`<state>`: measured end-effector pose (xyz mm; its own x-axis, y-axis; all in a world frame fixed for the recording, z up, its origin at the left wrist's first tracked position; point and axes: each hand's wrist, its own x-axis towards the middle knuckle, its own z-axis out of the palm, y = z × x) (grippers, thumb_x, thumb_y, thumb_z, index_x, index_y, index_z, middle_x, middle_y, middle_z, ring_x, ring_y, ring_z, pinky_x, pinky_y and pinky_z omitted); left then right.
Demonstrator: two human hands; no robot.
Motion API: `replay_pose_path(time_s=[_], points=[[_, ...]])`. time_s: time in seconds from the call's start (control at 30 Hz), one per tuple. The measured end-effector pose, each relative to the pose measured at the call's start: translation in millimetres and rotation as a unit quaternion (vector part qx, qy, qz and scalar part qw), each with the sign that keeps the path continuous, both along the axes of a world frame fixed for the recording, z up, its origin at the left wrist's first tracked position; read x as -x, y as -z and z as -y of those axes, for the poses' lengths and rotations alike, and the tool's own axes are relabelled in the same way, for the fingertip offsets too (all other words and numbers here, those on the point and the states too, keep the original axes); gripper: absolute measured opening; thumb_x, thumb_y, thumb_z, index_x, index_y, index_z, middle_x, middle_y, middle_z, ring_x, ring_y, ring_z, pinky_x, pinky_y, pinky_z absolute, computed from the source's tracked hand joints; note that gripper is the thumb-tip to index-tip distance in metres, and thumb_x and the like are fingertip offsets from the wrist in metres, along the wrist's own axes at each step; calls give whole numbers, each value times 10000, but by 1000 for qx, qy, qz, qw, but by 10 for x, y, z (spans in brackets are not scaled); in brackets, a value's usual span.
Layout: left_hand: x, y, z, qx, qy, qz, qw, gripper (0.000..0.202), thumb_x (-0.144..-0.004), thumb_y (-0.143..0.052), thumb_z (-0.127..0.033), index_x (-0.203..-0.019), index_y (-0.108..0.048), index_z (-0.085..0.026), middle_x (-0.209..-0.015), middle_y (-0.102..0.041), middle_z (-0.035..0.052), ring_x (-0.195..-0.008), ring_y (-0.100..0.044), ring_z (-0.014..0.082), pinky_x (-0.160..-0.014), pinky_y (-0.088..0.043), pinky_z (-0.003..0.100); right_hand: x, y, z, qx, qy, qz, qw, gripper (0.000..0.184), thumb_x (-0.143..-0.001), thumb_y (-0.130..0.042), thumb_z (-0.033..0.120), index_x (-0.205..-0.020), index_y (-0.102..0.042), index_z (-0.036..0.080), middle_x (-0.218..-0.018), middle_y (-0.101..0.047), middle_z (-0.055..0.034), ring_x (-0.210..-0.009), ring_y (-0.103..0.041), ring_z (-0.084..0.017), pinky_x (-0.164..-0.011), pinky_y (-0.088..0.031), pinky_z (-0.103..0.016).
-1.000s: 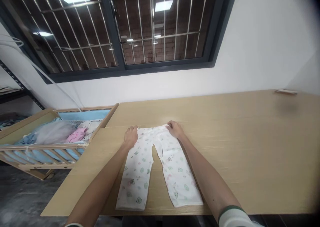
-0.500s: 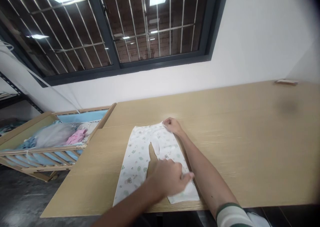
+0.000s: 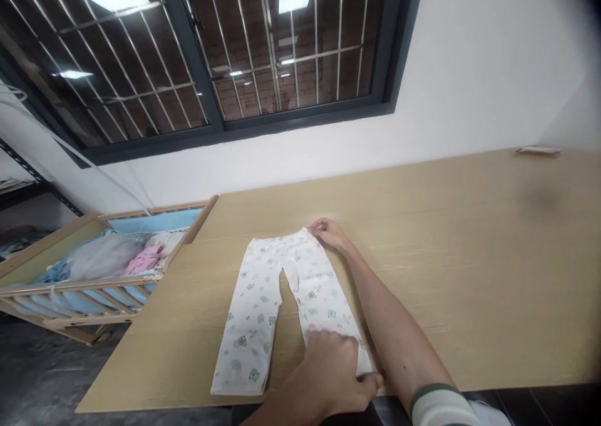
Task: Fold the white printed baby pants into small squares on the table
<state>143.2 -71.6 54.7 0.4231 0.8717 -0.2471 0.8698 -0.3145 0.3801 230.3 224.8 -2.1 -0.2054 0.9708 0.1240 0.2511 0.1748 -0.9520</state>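
Note:
A pair of small white pants (image 3: 256, 301) with a green and grey print lies flat, legs toward me, waistband at the far end. My right hand (image 3: 327, 233) pinches the right corner of the waistband between thumb and fingers. Over the lower part of the right leg, my left hand (image 3: 335, 370) is closed, knuckles up, its thumb at the outer edge of the cuff. It covers most of that cuff, and its fingertips are hidden. The left leg lies untouched.
The pants rest on a wide tan tabletop (image 3: 451, 276). To the left stands a wooden crib (image 3: 89, 282) holding pink cloth (image 3: 144, 260) and other fabric. A flat piece (image 3: 538, 151) lies at the far right corner. Behind is a barred window (image 3: 291, 57).
My left hand has moved down and right, from above the gap between the legs onto the right leg's lower end. My right hand stays at the waistband corner.

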Motion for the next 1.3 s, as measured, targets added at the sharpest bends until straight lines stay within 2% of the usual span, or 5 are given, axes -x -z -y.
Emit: replay_pose_path(time_s=[0.4, 0.6, 0.77, 1.07, 1.3], points=[[208, -15, 128, -8, -68, 94, 993, 316, -895, -454, -322, -797, -731, -206, -837, -759, 117, -786, -676, 249, -753, -450, 370, 42, 51, 19, -14, 13, -15, 1000, 255, -682, -749, 272, -872, -608, 178, -653, -637, 21, -591, -576, -131, -605, -470, -245], [691, -73, 443, -8, -167, 225, 960, 326, -923, -421, -295, -687, -631, -214, -671, -709, 34, -666, -645, 180, -621, -395, 275, 254, -178, 179, -39, 39, -22, 998, 316, -694, -717, 357, -912, -553, 197, -684, -642, 14, -656, -628, -165, -636, -499, -271], [1213, -14, 718, -26, -234, 301, 924, 376, -947, -410, -357, -636, -570, -220, -595, -687, 16, -676, -659, 176, -678, -419, 252, 850, -419, 243, -65, 37, -3, 997, 295, -755, -667, 333, -980, -517, 216, -671, -640, 34, -617, -632, -161, -613, -495, -262], [1827, 389, 944, -91, -306, 107, 942, 387, -963, -347, -268, -655, -577, -218, -597, -643, 23, -593, -628, 178, -585, -329, 277, 2034, -418, 399, -88, 3, 118, 989, 293, -724, -595, 67, -972, -536, 213, -636, -627, 58, -603, -603, -136, -581, -416, -218], [1950, 476, 1026, -62, -350, -29, 934, 291, -947, -450, -205, -760, -672, -228, -771, -747, 36, -808, -718, 229, -634, -338, 283, 2155, -313, 485, -123, -34, 218, 967, 239, -822, -578, 104, -1043, -579, 197, -787, -678, 9, -720, -627, -146, -638, -431, -229]])
